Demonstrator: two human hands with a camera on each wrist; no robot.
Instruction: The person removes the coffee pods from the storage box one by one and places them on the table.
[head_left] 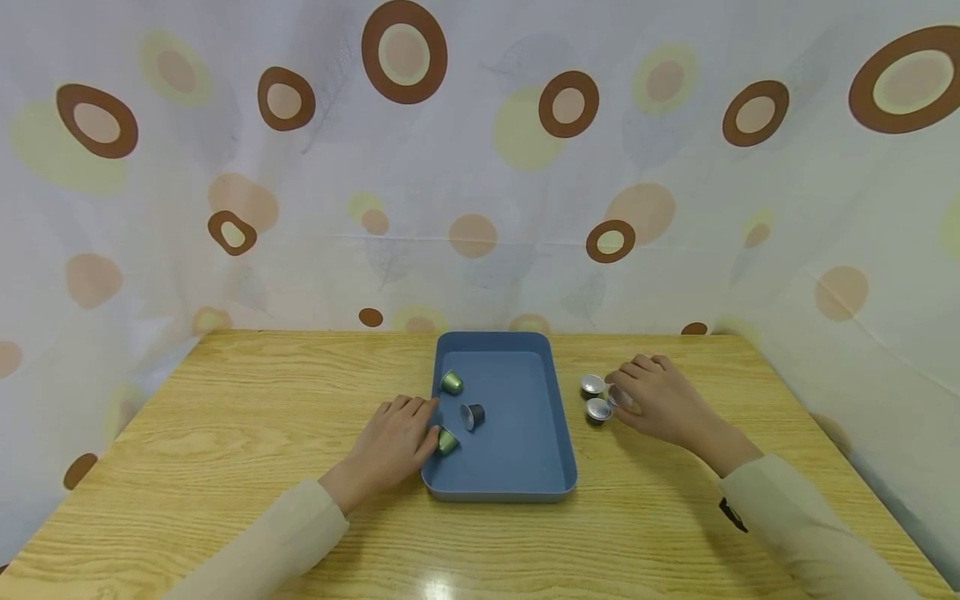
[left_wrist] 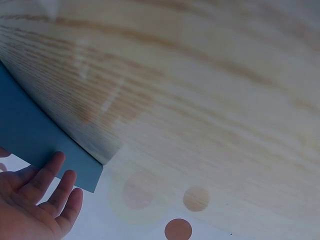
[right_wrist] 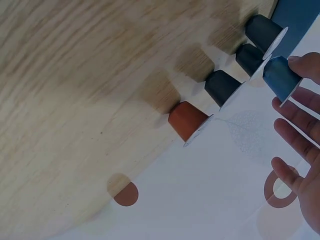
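Left hand (head_left: 392,437), fingers apart, touches the tray (head_left: 517,462); right of it, the right hand (head_left: 660,404) pinches a blue capsule (right_wrist: 280,77)!

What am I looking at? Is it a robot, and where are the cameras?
No robot, just a person! The left grip is their left hand, the right grip their right. The wide picture comes from a head camera, the other two from wrist cameras. On the wooden table sits a blue tray holding two green coffee capsules and one dark capsule. Beside it stand three more dark capsules and an orange capsule. The left grip holds the tray's rim; the right grip pinches a blue capsule.
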